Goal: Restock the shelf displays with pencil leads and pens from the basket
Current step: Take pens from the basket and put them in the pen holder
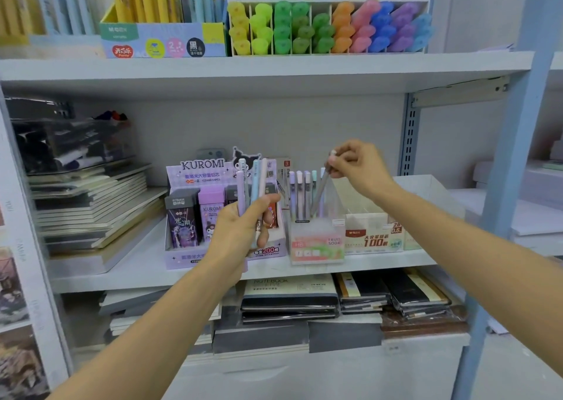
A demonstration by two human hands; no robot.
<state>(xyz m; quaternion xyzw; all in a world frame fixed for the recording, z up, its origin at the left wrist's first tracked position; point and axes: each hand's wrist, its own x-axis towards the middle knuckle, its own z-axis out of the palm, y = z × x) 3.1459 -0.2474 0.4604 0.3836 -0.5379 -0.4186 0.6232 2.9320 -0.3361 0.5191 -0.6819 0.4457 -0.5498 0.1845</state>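
Observation:
My left hand [243, 226] grips a small bunch of pastel pens [252, 180], purple, blue and pink, held upright in front of the purple Kuromi lead box [195, 171]. My right hand [355, 163] pinches the top of one grey pen [320, 195], which slants down into the clear Fruit Soda pen display [316, 242] on the middle shelf. Several pastel pens [300, 192] stand in that display. No basket is in view.
A cream lead box [374, 235] sits right of the clear display. Stacked notebooks [91, 204] fill the shelf's left side and more lie on the shelf below [289, 302]. Highlighters [329, 27] line the upper shelf. A blue upright post [515, 155] stands at right.

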